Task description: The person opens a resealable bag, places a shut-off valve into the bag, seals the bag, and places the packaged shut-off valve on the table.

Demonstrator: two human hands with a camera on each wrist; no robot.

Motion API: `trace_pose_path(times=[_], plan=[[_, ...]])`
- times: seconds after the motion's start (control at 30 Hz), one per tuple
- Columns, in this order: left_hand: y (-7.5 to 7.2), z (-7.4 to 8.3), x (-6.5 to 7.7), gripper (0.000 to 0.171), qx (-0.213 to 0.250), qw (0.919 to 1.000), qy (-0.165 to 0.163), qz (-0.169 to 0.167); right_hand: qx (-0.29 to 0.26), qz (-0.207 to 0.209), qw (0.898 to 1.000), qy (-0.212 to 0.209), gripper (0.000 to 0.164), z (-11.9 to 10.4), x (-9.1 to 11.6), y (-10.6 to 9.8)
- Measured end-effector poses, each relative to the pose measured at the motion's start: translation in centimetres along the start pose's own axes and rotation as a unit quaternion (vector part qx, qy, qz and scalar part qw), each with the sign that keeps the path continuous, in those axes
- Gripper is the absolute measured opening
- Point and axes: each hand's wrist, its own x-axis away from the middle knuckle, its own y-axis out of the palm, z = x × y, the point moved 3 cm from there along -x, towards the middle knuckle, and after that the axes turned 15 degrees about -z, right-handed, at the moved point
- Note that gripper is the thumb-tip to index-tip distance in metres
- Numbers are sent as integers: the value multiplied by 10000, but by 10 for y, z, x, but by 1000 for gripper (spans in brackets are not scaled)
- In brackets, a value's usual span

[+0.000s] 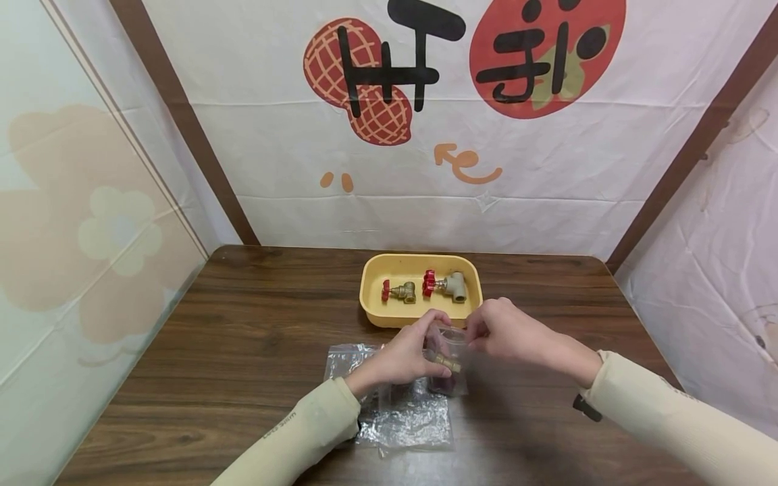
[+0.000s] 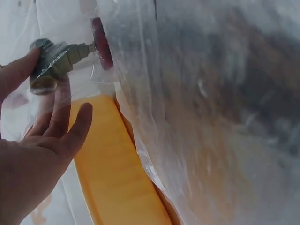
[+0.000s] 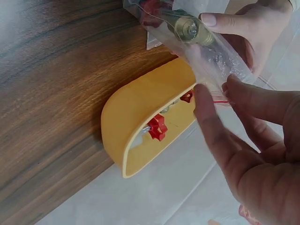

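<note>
A clear zip bag (image 1: 458, 341) stands upright over the table, with a brass valve (image 1: 448, 363) inside it. My left hand (image 1: 404, 354) grips the bag at its left side, holding the valve through the plastic. In the left wrist view the valve (image 2: 61, 58) lies between thumb and fingers, its red handwheel (image 2: 103, 44) pointing away from the palm. My right hand (image 1: 513, 331) pinches the bag's upper edge between thumb and index finger. The right wrist view shows this pinch beside the red zip strip (image 3: 220, 101).
Behind the hands stands a yellow tray (image 1: 383, 320) with a brass valve (image 1: 407, 292) and a grey valve (image 1: 456, 287), both with red handwheels. Clear plastic bags (image 1: 416, 422) lie flat on the wooden table (image 1: 243, 337) under the left forearm. Fabric walls enclose the table.
</note>
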Motion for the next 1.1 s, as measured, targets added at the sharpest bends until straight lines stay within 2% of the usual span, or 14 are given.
trace_pose_path(times=[0.13,0.3,0.4,0.53,0.67,0.77,0.9,1.1], plan=[[0,2,1,79,46,9998,21,168,-112,81,9998,130,22,4,3,1],[-6,3,8,82,197,9995,-58,250,-153,247,9994,184,21,8,6,4],[-12,5,12,73,347,9990,-71,272,-267,306,9989,221,20,11,8,6],[-17,7,16,47,501,9979,-131,394,-550,393,9974,267,19,16,9,8],[-21,8,18,20,229,9969,-309,685,-883,520,9944,248,21,19,10,11],[-22,10,19,9,-17,9954,-363,883,-936,634,9933,256,24,21,11,13],[-25,15,19,5,-288,9940,-223,1036,-799,774,9934,287,22,23,12,15],[-27,24,19,6,-681,9917,-11,1091,-646,885,9935,299,19,26,11,17]])
